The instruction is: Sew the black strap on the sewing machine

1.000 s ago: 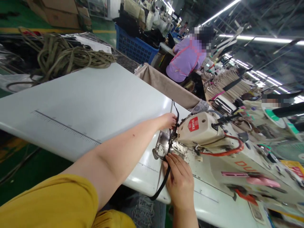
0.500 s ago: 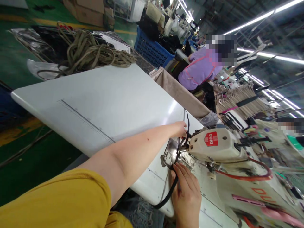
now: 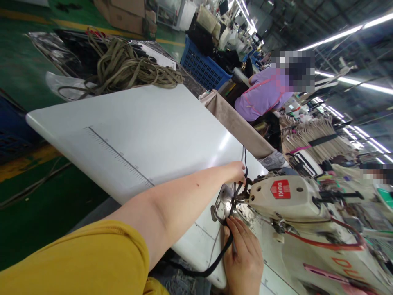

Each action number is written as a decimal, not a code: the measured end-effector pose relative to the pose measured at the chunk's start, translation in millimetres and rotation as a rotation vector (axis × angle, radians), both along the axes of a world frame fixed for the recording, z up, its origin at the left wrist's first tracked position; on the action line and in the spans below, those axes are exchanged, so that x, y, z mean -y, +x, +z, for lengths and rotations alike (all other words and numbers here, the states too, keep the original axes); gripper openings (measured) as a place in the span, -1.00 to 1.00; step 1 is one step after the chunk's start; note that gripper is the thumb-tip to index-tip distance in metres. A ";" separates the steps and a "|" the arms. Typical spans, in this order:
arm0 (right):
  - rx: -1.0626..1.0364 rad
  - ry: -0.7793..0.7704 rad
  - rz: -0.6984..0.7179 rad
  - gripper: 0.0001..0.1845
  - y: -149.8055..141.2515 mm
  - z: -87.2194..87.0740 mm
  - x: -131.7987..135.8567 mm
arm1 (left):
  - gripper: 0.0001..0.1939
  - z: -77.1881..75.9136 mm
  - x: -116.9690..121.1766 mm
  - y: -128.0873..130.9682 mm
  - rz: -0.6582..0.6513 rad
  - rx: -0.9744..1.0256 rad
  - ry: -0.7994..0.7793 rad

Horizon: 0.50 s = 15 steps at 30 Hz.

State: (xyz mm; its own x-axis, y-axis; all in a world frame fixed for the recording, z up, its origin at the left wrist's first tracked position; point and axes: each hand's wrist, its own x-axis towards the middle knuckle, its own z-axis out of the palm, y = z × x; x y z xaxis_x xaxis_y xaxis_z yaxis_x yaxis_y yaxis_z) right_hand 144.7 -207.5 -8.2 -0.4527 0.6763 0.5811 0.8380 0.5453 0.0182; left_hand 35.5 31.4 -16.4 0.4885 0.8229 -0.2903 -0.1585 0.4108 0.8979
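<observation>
A cream sewing machine with a red label stands on the white table at the lower right. A black strap runs under its needle end and hangs off the table's near edge. My left hand reaches behind the machine head and pinches the strap where it comes out. My right hand lies on the machine bed in front of the needle, its fingers pressed on the strap. A shiny metal guide sits between both hands.
A pile of olive webbing lies beyond the table's far end. A blue crate and cardboard boxes stand behind. A person in a purple top works at the station ahead. Stacked tan pieces lie to the right.
The view has shifted, so the table and machine sit further right and lower. Both hands keep their hold on the strap, and more of it hangs below the table edge.
</observation>
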 end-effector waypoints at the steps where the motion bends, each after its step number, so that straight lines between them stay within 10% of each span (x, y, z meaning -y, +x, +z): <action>1: 0.000 0.002 0.000 -0.76 0.1 -0.2 -0.2 | -0.19 1.4 0.6 -0.8 -0.027 -0.013 0.017; 15: -0.005 -0.005 -0.004 -0.77 1.6 -2.4 -0.1 | -0.27 7.2 3.8 -4.7 -0.054 -0.021 0.036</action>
